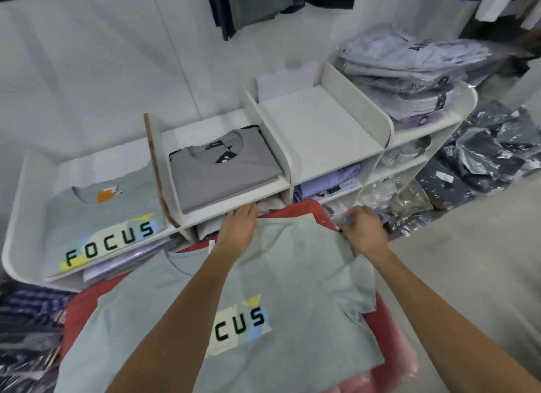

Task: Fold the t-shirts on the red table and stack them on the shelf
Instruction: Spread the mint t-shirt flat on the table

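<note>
Crowding the far side, the white shelf (322,135) leaves one bare bay between the grey shirt (222,173) and bagged stacks. On the red table (85,304) lies the soft, light green t-shirt (292,275), likely to sag unless held at its edges. The left hand (238,225) rests flat on its far hem; the right hand (364,231) pinches the sleeve corner.

hands: 2, left hand (238,225) & right hand (363,231)
FOCUS tees: 2, one on red table (79,307), spread tee (278,275); one on shelf (336,170), folded FOCUS tee (102,225)
grey tees: 1 on top, grey tee (225,176), layers under it can't be counted
top compartments: 4
bagged shirt stack (409,76): 1, count inside unclear
</note>
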